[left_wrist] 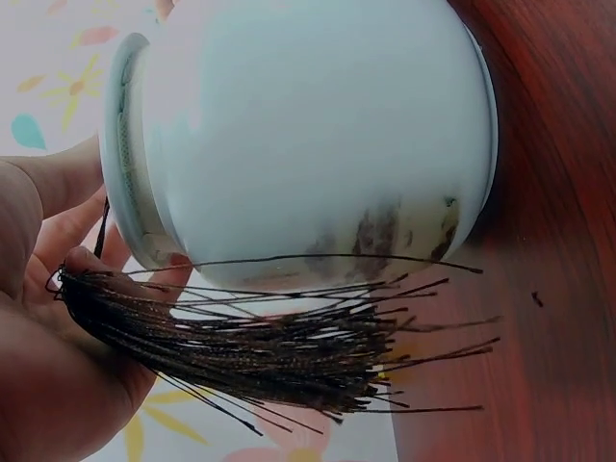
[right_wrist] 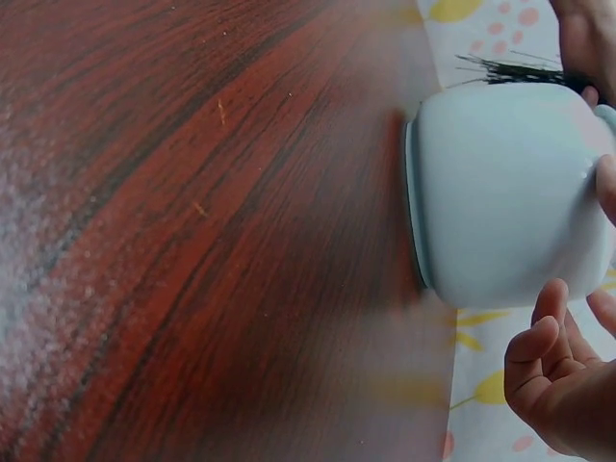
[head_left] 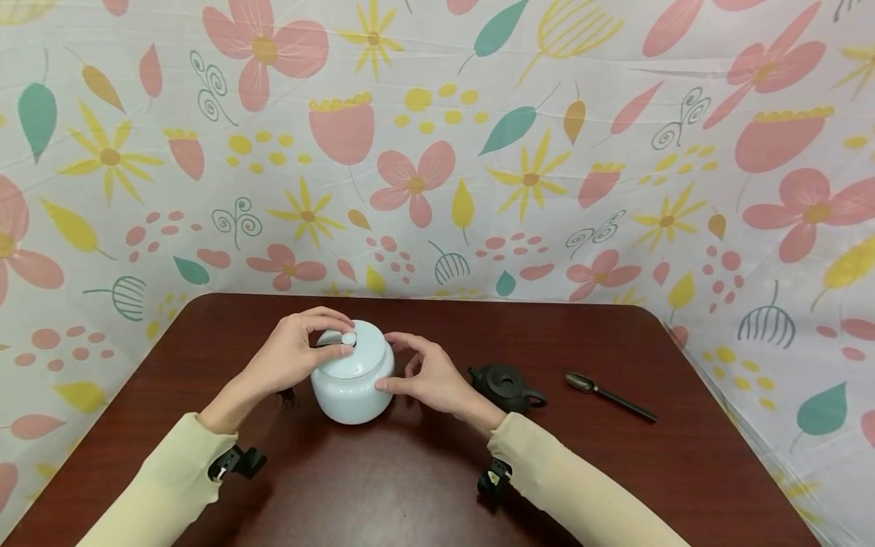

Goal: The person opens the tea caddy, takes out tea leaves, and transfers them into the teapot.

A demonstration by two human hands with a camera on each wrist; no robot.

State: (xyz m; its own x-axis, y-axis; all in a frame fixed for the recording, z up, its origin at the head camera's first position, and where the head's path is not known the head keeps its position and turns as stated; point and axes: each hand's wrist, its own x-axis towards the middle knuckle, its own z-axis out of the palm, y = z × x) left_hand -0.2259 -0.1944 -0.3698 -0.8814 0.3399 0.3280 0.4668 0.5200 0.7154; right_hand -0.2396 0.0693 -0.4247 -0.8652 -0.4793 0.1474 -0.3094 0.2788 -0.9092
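Note:
On the table stands a rounded white porcelain jar, upright, with a white lid on top. My left hand reaches over the lid from the left, thumb and fingers pinching its small round knob. A dark stringy tassel hangs by that hand, beside the jar wall. My right hand holds the jar's right side, with the thumb at the front and the index finger toward the back. Its other fingers are bent beside the jar wall.
Right of the jar sits a small dark teapot, partly behind my right wrist. Farther right lies a dark-handled scoop. All stand on a dark reddish wooden table, with a flower-patterned cloth behind it.

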